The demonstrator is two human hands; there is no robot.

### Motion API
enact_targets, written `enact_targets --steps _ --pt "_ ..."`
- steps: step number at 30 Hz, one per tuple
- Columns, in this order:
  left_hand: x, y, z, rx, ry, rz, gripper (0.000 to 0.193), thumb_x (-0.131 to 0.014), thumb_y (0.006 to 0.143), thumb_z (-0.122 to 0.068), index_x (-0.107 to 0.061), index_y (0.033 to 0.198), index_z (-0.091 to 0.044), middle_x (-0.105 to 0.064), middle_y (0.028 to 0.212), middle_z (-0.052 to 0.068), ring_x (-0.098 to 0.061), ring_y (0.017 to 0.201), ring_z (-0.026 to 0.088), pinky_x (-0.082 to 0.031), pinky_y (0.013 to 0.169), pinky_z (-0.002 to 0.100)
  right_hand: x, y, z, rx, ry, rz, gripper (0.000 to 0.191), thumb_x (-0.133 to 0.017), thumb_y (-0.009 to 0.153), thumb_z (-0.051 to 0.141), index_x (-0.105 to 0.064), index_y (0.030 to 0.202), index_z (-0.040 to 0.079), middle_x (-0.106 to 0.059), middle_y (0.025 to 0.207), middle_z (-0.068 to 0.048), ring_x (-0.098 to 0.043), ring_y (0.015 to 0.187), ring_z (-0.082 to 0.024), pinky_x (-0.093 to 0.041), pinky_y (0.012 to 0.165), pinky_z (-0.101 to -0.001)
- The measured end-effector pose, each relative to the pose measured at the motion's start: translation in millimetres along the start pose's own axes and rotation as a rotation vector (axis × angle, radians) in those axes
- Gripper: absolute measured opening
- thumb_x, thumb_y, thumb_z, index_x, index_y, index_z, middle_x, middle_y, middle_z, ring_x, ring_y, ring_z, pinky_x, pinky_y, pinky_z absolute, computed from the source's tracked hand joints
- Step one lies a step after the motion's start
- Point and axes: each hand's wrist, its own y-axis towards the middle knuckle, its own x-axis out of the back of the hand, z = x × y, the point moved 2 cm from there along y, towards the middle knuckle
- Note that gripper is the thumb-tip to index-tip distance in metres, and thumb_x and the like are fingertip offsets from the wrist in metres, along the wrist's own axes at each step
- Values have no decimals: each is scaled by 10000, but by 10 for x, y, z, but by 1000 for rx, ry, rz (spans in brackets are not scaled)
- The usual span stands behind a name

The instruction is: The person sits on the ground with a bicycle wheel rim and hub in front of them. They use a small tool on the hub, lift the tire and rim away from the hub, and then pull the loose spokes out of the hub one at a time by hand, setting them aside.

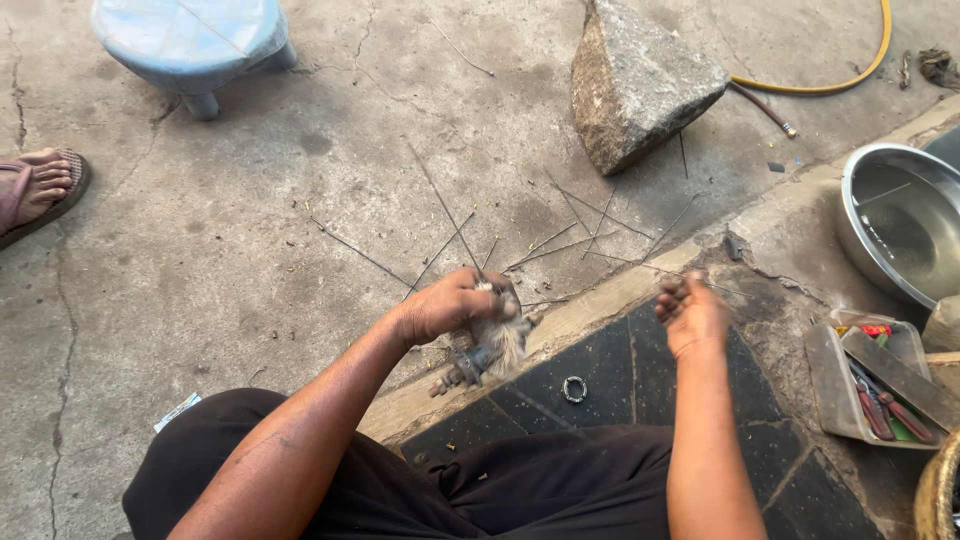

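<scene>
Hub part (478,358) half hidden under left hand (452,303); right hand (690,315) blurred.

An outdoor repair spot: cracked concrete ground (250,230), scattered spokes (440,205), an open tool tray (825,385)

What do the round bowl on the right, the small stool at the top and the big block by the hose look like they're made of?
Bowl: likely stainless steel, with a shiny grey, reflective inside. Stool: probably moulded plastic, pale blue and smooth with stubby legs. Block: rough grey stone, grainy and angular.
</scene>
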Motion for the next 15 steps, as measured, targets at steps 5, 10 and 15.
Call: enact_targets --steps 5,10,15 --pt "132 1 -23 -54 -168 -219 233 -680 911 -295 -667 907 -63 -630 736 12 -584 653 100 -492 640 301 -313 -210 -199 63 -712 348 392 -647 963 278 -645 1292 65 -729 984 -98 -643 756 -168 -538 688 -311" --pt "276 -47 -85 -115 -317 -381 196 -676 932 -251 -668 897 -58 -608 736 -20 -547 638 78 -457 592 282 -466 -615 -366 -51 -799 971 413 -671 918 302 -683 1254 62 -753 990 -52 -695 822 -131 -601 757 -302" --pt "292 -42 -169 -107 -304 -373 256 -674 941 -313 -649 906 -61 -605 729 -2 -554 630 104 -459 587 312 -438 -808 -213 129 -1160 811 284 -674 930 316 -777 1057 84 -749 920 -68 -658 801 -183 -573 730 -338"
